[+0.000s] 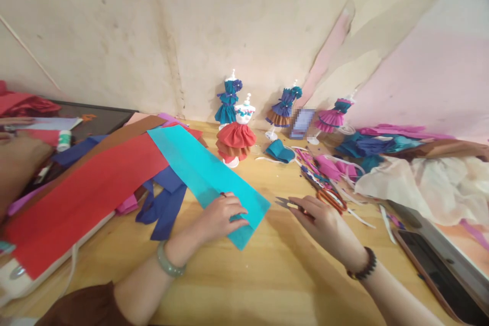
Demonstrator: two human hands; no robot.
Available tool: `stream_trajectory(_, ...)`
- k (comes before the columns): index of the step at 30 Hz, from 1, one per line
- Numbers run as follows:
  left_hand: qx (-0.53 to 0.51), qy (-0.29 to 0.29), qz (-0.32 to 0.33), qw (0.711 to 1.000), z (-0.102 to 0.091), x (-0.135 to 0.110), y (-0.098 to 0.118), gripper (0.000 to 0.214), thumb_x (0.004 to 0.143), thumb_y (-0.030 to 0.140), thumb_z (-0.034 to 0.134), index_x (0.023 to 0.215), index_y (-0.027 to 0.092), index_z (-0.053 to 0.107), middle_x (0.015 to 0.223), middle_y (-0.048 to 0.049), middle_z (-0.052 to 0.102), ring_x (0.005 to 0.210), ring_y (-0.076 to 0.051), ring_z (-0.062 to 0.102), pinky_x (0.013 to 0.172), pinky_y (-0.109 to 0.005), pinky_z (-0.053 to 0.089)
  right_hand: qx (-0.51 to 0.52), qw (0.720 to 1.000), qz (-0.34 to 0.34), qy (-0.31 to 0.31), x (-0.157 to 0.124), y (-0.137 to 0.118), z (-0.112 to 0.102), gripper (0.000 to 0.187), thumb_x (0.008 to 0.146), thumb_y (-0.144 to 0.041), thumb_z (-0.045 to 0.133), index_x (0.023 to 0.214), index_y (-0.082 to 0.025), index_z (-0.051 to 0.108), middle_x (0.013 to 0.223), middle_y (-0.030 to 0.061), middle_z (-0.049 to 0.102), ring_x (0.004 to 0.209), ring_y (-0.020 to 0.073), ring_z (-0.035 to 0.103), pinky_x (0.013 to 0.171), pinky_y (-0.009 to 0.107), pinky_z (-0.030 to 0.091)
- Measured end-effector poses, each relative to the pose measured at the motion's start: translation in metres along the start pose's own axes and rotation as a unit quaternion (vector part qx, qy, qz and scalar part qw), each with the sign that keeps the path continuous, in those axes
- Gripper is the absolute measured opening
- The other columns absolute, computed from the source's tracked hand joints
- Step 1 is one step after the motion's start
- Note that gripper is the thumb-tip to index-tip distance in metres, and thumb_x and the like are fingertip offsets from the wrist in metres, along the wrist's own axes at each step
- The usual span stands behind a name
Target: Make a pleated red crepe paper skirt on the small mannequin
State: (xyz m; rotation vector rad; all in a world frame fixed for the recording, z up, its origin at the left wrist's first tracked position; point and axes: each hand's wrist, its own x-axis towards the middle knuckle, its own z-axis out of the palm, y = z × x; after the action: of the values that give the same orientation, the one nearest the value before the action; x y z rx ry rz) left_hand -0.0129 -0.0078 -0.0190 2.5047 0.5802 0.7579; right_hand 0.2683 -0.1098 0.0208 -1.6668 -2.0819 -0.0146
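A long turquoise strip, of fabric or crepe paper, lies slantwise across the table. Near its close end my left hand grips it, fingers curled over the top and thumb beside them. My right hand holds small scissors, their handles mostly hidden in my fingers. The scissor blades are parted and point left, just off the strip's right corner. Under the strip's far end runs a wide red strip, and dark blue pieces lie to the left of my left hand.
Small dress forms with a red ruffled dress and other outfits stand along the wall. Orange-handled scissors lie among scraps. A phone rests at right, near white sheer fabric. Another person's hand and a glue stick are at left.
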Motion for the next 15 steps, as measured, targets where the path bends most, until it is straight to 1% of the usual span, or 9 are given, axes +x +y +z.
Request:
stream_trajectory(4, -0.026, 0.029, -0.017, 0.999, 0.004, 0.002, -0.003, 0.029, 0.089, 0.039, 0.067, 0.11, 0.019, 0.073, 0.098, -0.007, 0.074, 0.097, -0.021, 0.064, 0.092, -0.037, 0.047, 0.082, 0.996, -0.026, -0.015, 0.005, -0.032, 0.01, 0.026, 0.101, -0.031, 0.048, 0.113, -0.019, 0.069, 0.088, 0.0081, 0.071, 0.071, 0.0179, 0.069, 0.064, 0.028, 0.054)
stream_trajectory(7, -0.069, 0.037, -0.036, 0.996, 0.007, 0.004, -0.005, 0.032, 0.085, 0.04, 0.071, 0.11, 0.02, 0.073, 0.095, -0.0074, 0.074, 0.093, -0.02, 0.065, 0.091, -0.037, 0.048, 0.132, 0.99, -0.033, -0.035, 0.009, -0.044, 0.014, 0.026, 0.1, -0.029, 0.049, 0.112, -0.018, 0.069, 0.087, 0.0081, 0.07, 0.071, 0.017, 0.068, 0.064, 0.028, 0.053)
stream_trajectory(10, -0.119, 0.031, -0.064, 0.99, 0.008, 0.006, -0.005, 0.026, 0.084, 0.04, 0.073, 0.1, 0.02, 0.076, 0.089, -0.0062, 0.075, 0.087, -0.019, 0.066, 0.09, -0.036, 0.048, 0.176, 0.982, -0.019, -0.06, 0.011, -0.05, 0.018, 0.026, 0.099, -0.031, 0.052, 0.113, -0.018, 0.07, 0.085, 0.008, 0.069, 0.072, 0.0171, 0.066, 0.066, 0.028, 0.053)
stream_trajectory(13, -0.164, 0.037, -0.066, 0.984, 0.007, 0.007, -0.003, 0.02, 0.086, 0.038, 0.07, 0.085, 0.019, 0.077, 0.08, -0.0058, 0.074, 0.081, -0.018, 0.066, 0.084, -0.034, 0.048, 0.207, 0.975, 0.002, -0.077, 0.01, -0.052, 0.02, 0.028, 0.098, -0.034, 0.053, 0.113, -0.018, 0.07, 0.086, 0.0089, 0.069, 0.073, 0.0178, 0.065, 0.067, 0.029, 0.054)
stream_trajectory(15, -0.186, 0.038, -0.073, 0.979, 0.006, 0.007, -0.002, 0.019, 0.086, 0.035, 0.069, 0.079, 0.018, 0.076, 0.078, -0.0056, 0.074, 0.08, -0.018, 0.066, 0.081, -0.033, 0.049, 0.221, 0.971, 0.024, -0.089, 0.009, -0.049, 0.02, 0.03, 0.097, -0.037, 0.053, 0.113, -0.019, 0.071, 0.086, 0.009, 0.07, 0.072, 0.018, 0.064, 0.068, 0.03, 0.054)
